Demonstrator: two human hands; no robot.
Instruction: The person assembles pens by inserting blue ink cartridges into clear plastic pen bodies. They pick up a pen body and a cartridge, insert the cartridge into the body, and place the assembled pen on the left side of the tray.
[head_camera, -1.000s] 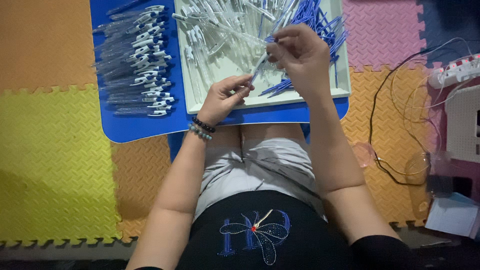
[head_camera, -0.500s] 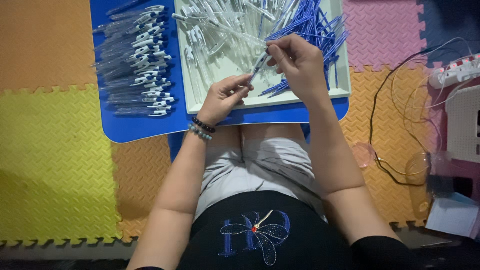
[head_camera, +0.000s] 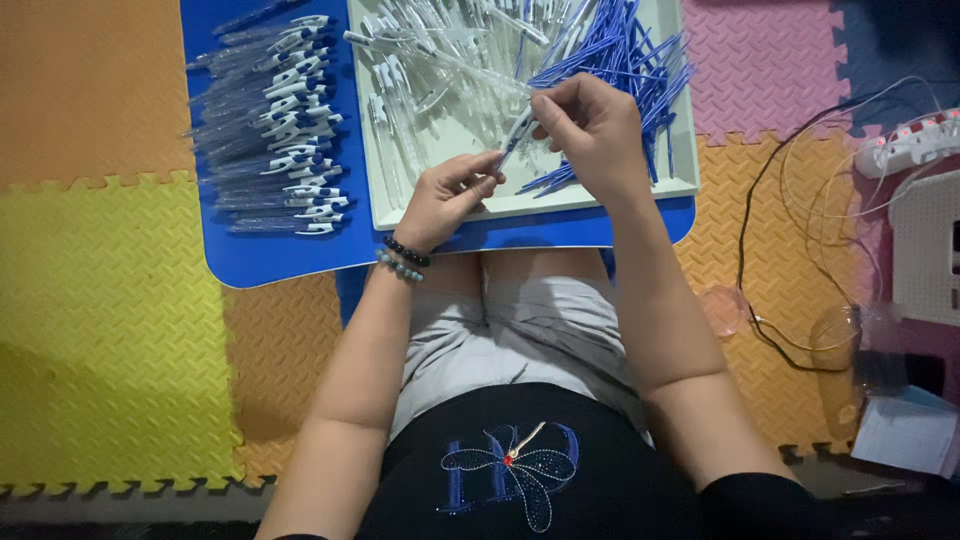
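Over at upper left, a row of finished pens (head_camera: 268, 125) is lying on the blue board (head_camera: 270, 255). Moving toward the middle, the left hand (head_camera: 447, 200) is pinching the lower end of a clear pen barrel (head_camera: 513, 143), and the right hand (head_camera: 592, 130) is gripping its upper end, both over the pale tray (head_camera: 520, 205) holding loose blue refills (head_camera: 620, 60).
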